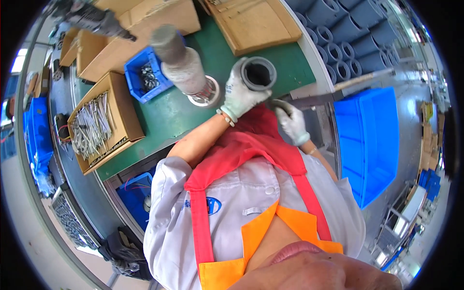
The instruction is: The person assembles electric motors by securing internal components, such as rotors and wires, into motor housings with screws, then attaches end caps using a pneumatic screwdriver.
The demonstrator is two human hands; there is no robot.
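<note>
My left hand (238,92), in a white glove with a bead bracelet at the wrist, is closed around a short grey pipe (269,87). The pipe's round, hollow mouth faces up toward me. Lower and to the right, my right hand (293,124), gloved too, is beside the red apron with its fingers loosely apart. Nothing shows in it, though its dark fingertips are partly blurred. Left of my left hand, a whitish cylinder with a grey cap (183,67) stands in a white ring (212,96) on the green bench (162,113).
A blue bin (159,88) of small metal parts and a cardboard box (126,104) of metal rods are on the left. A dark power tool (96,21) hangs above them. A cardboard tray (258,24) lies at the back. Grey pipes (350,29) and a blue crate (369,140) are right.
</note>
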